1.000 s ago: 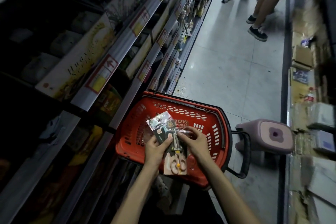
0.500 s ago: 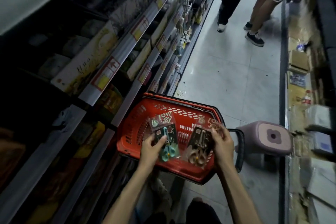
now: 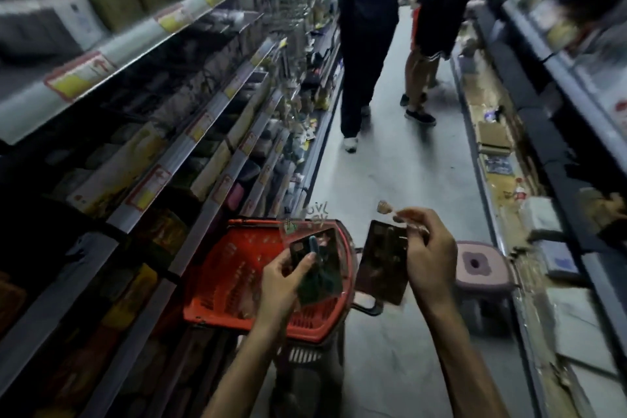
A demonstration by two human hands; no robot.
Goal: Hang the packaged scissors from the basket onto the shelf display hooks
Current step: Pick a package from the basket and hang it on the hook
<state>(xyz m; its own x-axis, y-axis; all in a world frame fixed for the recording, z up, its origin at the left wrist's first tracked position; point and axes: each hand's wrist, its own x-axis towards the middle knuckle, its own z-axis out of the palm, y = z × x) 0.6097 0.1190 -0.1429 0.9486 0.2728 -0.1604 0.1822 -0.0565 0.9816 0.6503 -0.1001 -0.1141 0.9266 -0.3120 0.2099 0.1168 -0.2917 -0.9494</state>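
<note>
left hand: fingers closed on the first scissors package. the thumb lies across the front of the dark card, near its left edge. the other fingers are behind the card and hidden. the package is held upright, tilted slightly, above the right side of the basket. a blue-green part of the scissors shows through the film beside the thumb tip. the clear upper flap carries pale lettering, too blurred to read.

right hand: fingers curled, pinching the second scissors package at its upper right corner, by the clear top flap. the dark card hangs down to the left of the palm, tilted, just right of the basket rim. the contents of this package cannot be made out.

the two packages are near each other but apart, with a narrow gap between their edges.

basket: red plastic with slotted walls, below both hands and beside the foot of the shelving on the left. its contents cannot be told through the blur.

surroundings: a pink stool stands on the floor to the right of the right hand. two people stand farther down the aisle.
</note>
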